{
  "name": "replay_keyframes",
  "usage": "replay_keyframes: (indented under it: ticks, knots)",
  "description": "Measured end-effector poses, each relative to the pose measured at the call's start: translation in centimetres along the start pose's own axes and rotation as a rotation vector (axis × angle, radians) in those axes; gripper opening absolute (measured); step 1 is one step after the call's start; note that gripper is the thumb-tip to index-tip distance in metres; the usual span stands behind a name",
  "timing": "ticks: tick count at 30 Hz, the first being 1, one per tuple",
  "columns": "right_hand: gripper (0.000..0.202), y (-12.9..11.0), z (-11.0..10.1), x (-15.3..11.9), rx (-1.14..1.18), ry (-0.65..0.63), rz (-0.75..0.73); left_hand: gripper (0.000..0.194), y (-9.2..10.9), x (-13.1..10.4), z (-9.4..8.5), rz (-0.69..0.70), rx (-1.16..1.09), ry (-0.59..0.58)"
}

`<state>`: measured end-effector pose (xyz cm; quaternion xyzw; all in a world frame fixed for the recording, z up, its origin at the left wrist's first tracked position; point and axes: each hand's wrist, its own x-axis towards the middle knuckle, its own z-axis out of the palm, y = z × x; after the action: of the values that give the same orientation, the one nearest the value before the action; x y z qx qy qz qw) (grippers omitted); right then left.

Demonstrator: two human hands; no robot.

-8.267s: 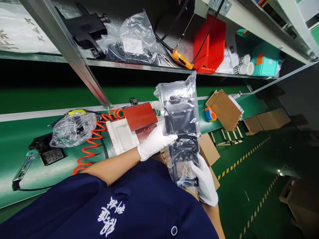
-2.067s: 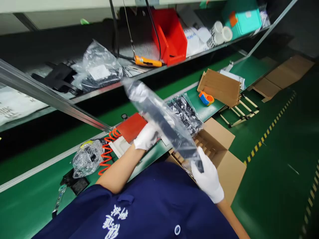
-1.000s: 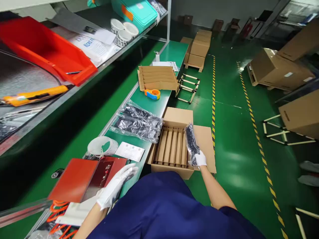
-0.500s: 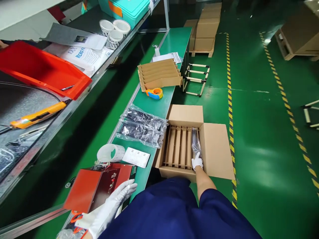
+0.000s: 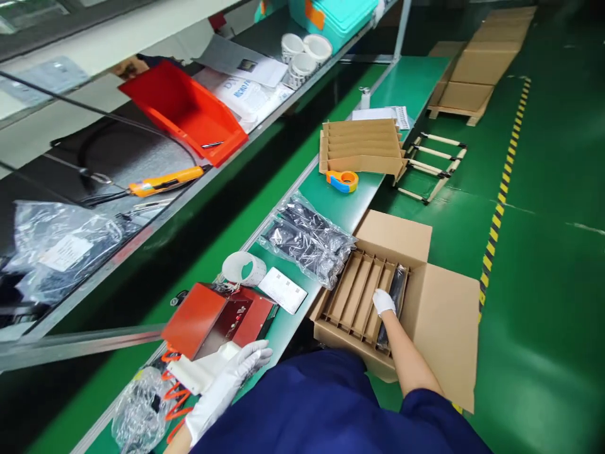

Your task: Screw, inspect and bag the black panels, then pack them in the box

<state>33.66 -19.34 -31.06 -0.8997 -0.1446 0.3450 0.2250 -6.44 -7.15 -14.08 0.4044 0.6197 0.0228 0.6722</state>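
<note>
My right hand (image 5: 384,303), in a white glove, is over the cardboard dividers of an open carton (image 5: 449,328), just left of a black part in clear plastic (image 5: 397,291). That part lies lengthwise in the rightmost visible slot, partly hidden by my wrist and forearm. Nothing shows in this hand; its fingertips are small and partly hidden. My left hand (image 5: 243,369), also gloved in white, is stretched flat near a red machine (image 5: 198,321) at the bench edge and holds nothing. More black parts in clear bags (image 5: 307,239) lie on the green bench beside the carton.
A stacked cardboard divider (image 5: 362,145) and an orange-blue tape dispenser (image 5: 343,181) lie farther along the bench. Near the machine are a white label roll (image 5: 244,269) and a label sheet (image 5: 282,290). An upper shelf holds a red bin (image 5: 189,113). A pipe frame (image 5: 435,167) stands on the floor.
My right hand has moved off the bagged black part in the slot, to its left over the dividers. My left hand stays outstretched. The view has turned left.
</note>
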Motion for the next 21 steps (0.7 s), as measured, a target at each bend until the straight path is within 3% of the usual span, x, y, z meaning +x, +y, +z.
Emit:
replay_keyframes:
  ticks: [5, 8, 10, 14, 21]
  knots:
    - [0.045, -11.5, 1.3, 3.0, -0.148, -0.147, -0.333, 0.075, -0.3, -0.7, 1.0, 0.063, -0.133, 0.037]
    - [0.045, -17.2, 3.5, 3.1, -0.318, -0.205, -0.313, 0.076, -0.4, -1.1, 1.4, 0.083, -0.195, 0.039]
    - [0.045, -19.3, 4.5, 3.0, -0.415, -0.206, -0.264, 0.07, -0.7, -1.3, 1.1, 0.122, -0.228, 0.035]
    - [0.049, -19.8, 4.7, 2.2, -0.495, -0.18, -0.236, 0.058, -2.4, -1.6, 0.4, 0.212, -0.333, 0.087]
    - [0.052, -15.4, 3.8, -2.0, -0.313, -0.046, -0.234, 0.043, -4.4, -2.2, 0.0, 0.231, -0.465, 0.122]
